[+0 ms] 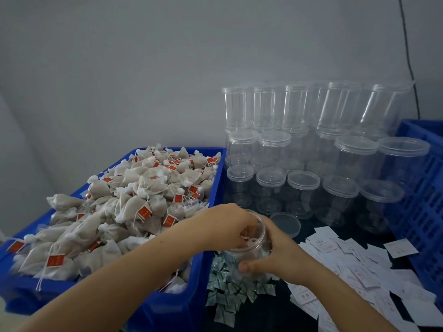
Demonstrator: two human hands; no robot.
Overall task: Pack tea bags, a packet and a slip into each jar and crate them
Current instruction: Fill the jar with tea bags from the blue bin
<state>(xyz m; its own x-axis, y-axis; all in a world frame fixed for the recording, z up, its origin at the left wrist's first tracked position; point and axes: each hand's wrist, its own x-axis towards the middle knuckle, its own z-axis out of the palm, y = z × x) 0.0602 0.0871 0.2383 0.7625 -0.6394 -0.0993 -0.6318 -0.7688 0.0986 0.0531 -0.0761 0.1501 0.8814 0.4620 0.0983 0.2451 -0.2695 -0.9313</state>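
Observation:
My right hand (275, 252) grips an open clear jar (257, 238), tilted toward me above the table. My left hand (230, 224) reaches into the jar's mouth with its fingers curled around tea bags; strings and a red tag show at the fingertips. A blue bin (211, 188) at the left is heaped with white tea bags (134, 202) with red tags. Small green-white packets (227, 291) lie in a pile under the jar. White paper slips (354, 267) are scattered to the right. The jar's lid (286, 222) lies flat just behind it.
Stacked empty lidded jars (309, 149) fill the back right of the dark table. A blue slatted crate (424, 195) stands at the far right edge. A grey wall is behind, with a black cable (407, 56) running down it.

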